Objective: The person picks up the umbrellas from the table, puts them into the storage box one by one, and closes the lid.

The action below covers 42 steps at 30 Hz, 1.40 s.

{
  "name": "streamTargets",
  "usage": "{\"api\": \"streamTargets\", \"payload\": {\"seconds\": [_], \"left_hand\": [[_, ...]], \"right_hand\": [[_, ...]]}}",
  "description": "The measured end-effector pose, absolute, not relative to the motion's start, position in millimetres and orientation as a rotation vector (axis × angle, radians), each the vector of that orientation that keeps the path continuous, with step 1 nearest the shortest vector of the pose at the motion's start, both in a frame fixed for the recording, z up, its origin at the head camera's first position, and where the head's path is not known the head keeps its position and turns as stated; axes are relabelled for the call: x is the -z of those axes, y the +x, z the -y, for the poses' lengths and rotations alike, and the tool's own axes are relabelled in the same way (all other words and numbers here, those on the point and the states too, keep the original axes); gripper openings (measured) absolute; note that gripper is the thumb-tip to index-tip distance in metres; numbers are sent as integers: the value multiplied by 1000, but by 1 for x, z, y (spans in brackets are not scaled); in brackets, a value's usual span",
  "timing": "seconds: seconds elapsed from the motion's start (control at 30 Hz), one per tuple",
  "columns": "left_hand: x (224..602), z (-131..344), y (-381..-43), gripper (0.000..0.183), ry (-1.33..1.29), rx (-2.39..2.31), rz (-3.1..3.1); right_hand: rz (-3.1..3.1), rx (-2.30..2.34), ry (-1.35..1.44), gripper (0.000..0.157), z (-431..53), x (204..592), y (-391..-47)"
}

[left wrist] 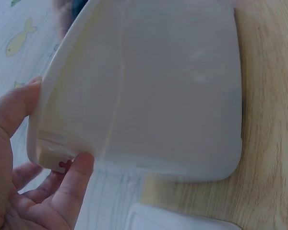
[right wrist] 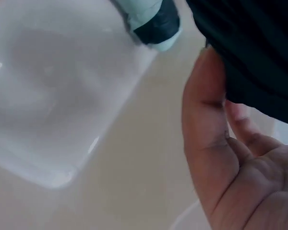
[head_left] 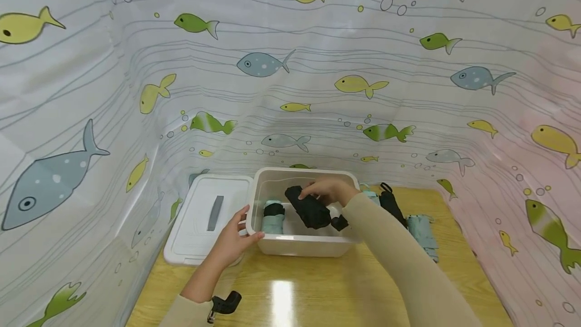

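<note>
A white plastic storage box (head_left: 304,246) stands on the table with its top uncovered. My left hand (head_left: 233,241) grips its left rim, thumb on the near side; the left wrist view shows fingers round the box corner (left wrist: 134,96). Over the inside of the box, my right hand (head_left: 329,191) holds a black folded umbrella (head_left: 308,209) tilted, its dark cloth (right wrist: 259,52) against the fingers in the right wrist view. Its handle end points toward the box's right side. At the left inside the box lies a mint-green folded umbrella (head_left: 273,223) with a black band.
Left of the box lies its white lid (head_left: 195,216) with a grey handle. On the wooden table (head_left: 313,291) to the right are another black folded umbrella (head_left: 391,205) and a mint-green one (head_left: 422,233), with a further mint-green item (head_left: 371,196) partly hidden. Fish-patterned sheeting (head_left: 317,115) surrounds the table.
</note>
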State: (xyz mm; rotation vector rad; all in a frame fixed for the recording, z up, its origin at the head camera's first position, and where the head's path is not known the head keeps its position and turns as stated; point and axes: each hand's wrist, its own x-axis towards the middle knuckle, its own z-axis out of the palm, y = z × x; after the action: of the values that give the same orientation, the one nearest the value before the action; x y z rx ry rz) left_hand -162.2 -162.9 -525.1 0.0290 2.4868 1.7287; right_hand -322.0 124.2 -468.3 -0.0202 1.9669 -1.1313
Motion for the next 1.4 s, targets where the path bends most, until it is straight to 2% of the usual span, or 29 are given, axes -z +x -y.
{"api": "streamTargets", "payload": {"seconds": [0.23, 0.53, 0.73, 1.03, 1.4], "left_hand": [[530, 164, -162, 95, 17, -1726, -2484], [526, 165, -161, 94, 19, -1732, -2496], [525, 164, -163, 93, 13, -1730, -2488], [522, 164, -162, 92, 7, -1748, -2497], [524, 162, -163, 94, 11, -1733, -2506]], "right_hand": [[-1998, 1089, 99, 78, -113, 489, -322], [-2074, 1021, 173, 75, -99, 506, -318], [-2175, 907, 128, 69, -95, 517, -317], [-2103, 1060, 159, 68, -82, 530, -317], [-2120, 976, 121, 60, -83, 560, -319]]}}
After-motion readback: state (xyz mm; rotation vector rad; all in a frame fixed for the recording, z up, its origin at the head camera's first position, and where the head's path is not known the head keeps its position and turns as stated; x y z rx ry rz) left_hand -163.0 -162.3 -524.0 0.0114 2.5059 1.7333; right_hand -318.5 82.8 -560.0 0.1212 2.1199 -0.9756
